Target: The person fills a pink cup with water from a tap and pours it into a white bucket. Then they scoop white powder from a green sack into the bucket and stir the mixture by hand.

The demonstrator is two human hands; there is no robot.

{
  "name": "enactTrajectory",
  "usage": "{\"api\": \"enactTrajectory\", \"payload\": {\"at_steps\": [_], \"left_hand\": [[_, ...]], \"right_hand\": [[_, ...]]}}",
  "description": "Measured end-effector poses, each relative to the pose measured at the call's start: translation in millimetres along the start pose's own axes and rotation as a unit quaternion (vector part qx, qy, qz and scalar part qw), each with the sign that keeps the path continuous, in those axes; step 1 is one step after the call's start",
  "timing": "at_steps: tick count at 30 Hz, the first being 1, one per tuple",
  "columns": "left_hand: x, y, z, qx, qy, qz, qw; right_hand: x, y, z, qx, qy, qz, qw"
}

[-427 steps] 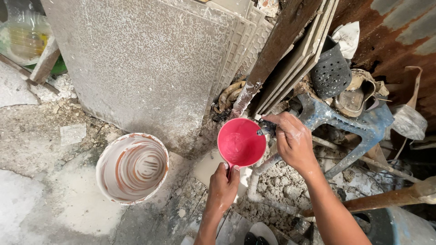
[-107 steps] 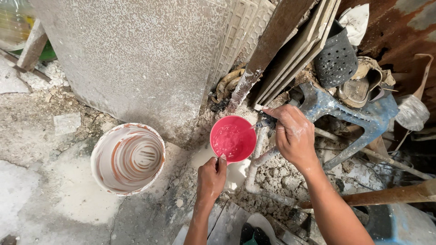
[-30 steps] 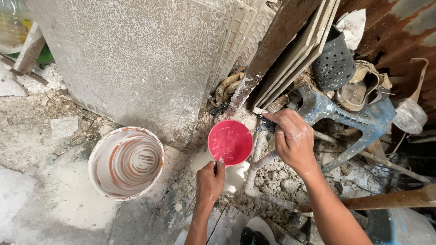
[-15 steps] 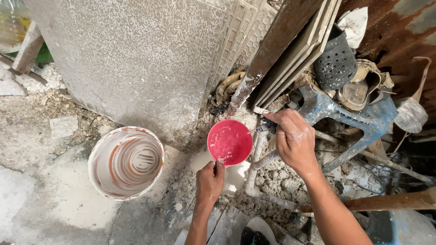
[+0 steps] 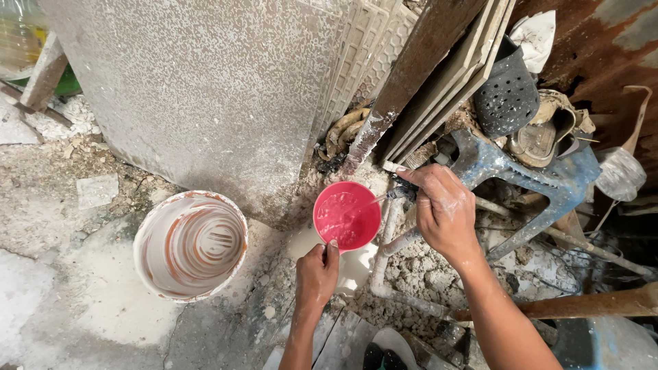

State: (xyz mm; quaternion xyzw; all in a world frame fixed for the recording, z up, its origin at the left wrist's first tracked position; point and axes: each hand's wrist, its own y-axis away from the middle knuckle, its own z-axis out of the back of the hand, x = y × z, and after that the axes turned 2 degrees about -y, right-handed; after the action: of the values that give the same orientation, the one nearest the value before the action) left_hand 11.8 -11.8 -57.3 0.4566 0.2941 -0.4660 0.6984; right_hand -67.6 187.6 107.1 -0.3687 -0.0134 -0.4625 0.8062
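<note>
Head view looks straight down on a small pink bowl (image 5: 347, 215), round and plastic, its inside coated with a wet pinkish-white film that pools paler on one side. It sits low near the floor, just in front of a grey speckled slab (image 5: 205, 89) that leans upright, and above a patch of spilled white liquid. The left hand (image 5: 316, 273) pinches the bowl's near rim, thumb and fingers closed on the edge. The right hand (image 5: 444, 209), dusted white, is closed around a small tap (image 5: 396, 194) on a white pipe (image 5: 385, 250) beside the bowl's far rim; a thin stream runs from the tap into the bowl. To the left of the bowl, apart from it, stands a white bucket (image 5: 190, 244) whose inner wall is streaked with reddish-brown rings. Rubble and white splashes cover the concrete floor (image 5: 62, 301). Behind the right hand lies a blue plastic chair (image 5: 541, 185) on its side, with a dark perforated shoe (image 5: 506, 96) above it, and boards (image 5: 439, 75) lean against the slab.
</note>
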Motion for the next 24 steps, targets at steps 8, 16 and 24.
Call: {"api": "enactTrajectory", "payload": {"at_steps": [8,16,24], "left_hand": [[-1.5,1.0,1.5,0.007,-0.009,0.008,1.000],[-3.1,2.1,2.1,0.013,-0.005,0.012,1.000],[0.3,2.1,0.0,0.000,-0.004,-0.017,1.000]], "right_hand": [[-0.7,0.0,0.3,0.001,0.008,0.002,1.000],[-0.7,0.6,1.1,0.005,0.007,0.000,1.000],[-2.5,1.6,-0.2,0.001,0.006,0.005,1.000]]}}
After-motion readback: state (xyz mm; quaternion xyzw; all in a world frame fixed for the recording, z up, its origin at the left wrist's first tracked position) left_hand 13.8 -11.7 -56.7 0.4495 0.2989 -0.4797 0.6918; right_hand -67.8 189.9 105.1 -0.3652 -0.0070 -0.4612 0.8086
